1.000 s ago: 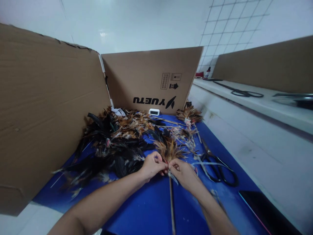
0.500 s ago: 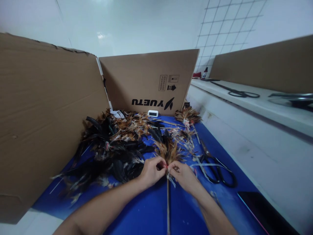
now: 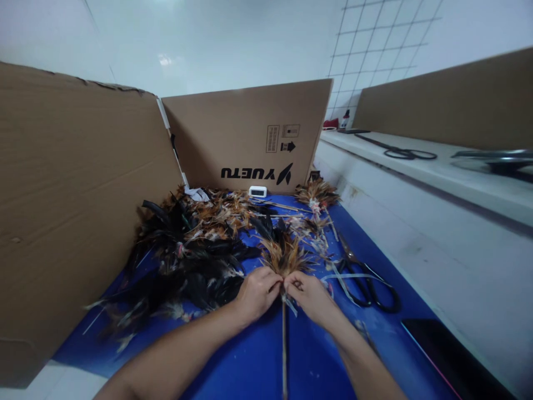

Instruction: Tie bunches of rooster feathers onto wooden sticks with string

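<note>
A feather duster (image 3: pixel 286 256) lies in front of me, brown and black feathers bound around the end of a thin wooden stick (image 3: pixel 285 347). My left hand (image 3: pixel 259 290) is closed in a pinch at the base of the feathers. From the other side my right hand (image 3: pixel 306 291) pinches at the same spot, fingertips almost touching the left ones. The red string between them is mostly hidden by the fingers now. A pale strip end (image 3: pixel 291 306) hangs just below the binding. To the left of my hands lie loose black feathers (image 3: pixel 212 283).
Black-handled scissors (image 3: pixel 370 283) with a pale strip across them lie at right, near a dark phone-like slab (image 3: pixel 445 355). A brown feather bundle (image 3: pixel 317 193), a small white device (image 3: pixel 257 191) and brown feathers (image 3: pixel 225 214) sit farther back. Cardboard panels (image 3: pixel 245 128) stand behind and left.
My fingertips have closed in, so the red string that showed between them is now nearly covered. The view has shifted slightly; the duster stays in place.
</note>
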`<state>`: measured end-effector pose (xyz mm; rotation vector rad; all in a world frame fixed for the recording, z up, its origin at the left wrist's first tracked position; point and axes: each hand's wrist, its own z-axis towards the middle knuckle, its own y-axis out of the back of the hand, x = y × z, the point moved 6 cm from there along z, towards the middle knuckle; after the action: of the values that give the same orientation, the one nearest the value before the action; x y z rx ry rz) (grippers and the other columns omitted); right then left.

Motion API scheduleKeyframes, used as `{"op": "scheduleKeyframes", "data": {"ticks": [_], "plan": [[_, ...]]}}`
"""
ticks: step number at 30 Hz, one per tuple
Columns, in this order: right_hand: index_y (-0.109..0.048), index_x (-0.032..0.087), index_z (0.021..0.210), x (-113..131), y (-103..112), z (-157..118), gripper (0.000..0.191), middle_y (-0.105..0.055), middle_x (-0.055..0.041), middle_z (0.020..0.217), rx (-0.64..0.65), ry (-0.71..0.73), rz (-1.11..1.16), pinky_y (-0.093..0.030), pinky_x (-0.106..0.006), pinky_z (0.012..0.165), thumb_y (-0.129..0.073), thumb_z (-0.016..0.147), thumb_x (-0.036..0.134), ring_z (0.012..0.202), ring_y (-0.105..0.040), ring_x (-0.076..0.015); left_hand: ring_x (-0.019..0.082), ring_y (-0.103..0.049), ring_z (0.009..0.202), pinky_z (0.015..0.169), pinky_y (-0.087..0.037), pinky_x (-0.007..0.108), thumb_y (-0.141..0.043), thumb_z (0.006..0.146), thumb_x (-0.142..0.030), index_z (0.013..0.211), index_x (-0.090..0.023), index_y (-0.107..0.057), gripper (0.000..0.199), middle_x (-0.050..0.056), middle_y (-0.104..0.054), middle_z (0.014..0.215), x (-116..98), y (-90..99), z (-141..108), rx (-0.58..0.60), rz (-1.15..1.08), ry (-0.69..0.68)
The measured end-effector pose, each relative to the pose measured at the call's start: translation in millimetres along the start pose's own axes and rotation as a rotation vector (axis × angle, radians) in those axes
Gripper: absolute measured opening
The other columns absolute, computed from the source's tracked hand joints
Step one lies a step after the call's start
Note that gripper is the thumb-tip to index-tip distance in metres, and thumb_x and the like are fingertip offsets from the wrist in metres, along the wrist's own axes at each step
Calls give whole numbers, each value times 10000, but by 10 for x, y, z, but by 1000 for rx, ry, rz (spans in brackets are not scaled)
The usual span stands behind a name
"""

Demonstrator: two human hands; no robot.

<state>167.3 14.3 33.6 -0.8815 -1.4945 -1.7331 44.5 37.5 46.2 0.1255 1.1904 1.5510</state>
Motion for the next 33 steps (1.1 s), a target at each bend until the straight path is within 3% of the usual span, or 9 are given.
{"op": "scheduleKeyframes", "data": {"ticks": [4,11,18,26,33], "plan": [[-589,160,691,1,-12,8,150,-571,12,577,32,19,-26,-374,-207,512,-468,740,233,543,-505,-112,158,-496,844,774,-411,275,-411,861,-203,891,-174,-589,183,58,-536,860,-11,10,17,27,28,19],[-569,164,700,11,-5,-4,170,-558,19,593,79,24,-5,-355,-208,521,-456,783,261,554,-487,-109,140,-481,807,752,-396,259,-428,843,-191,820,-170,-552,127,27,-500,813,98,-51,42,154,-203,173],[-560,166,686,66,9,-12,165,-547,21,608,88,43,-10,-359,-221,552,-463,780,262,575,-481,-114,137,-484,782,735,-390,255,-432,826,-181,785,-169,-555,130,21,-519,785,138,-67,84,241,-269,210],[-571,163,696,37,4,-7,177,-561,12,620,91,18,20,-369,-225,564,-464,780,276,594,-494,-120,141,-506,802,755,-390,258,-424,835,-196,808,-167,-561,143,26,-560,813,128,-62,84,185,-274,224],[-568,159,681,19,-1,-7,173,-527,27,580,95,-24,71,-339,-202,488,-481,769,280,521,-444,-96,137,-524,778,755,-396,253,-444,824,-206,829,-176,-573,132,17,-589,819,143,-62,75,133,-280,230]]}}
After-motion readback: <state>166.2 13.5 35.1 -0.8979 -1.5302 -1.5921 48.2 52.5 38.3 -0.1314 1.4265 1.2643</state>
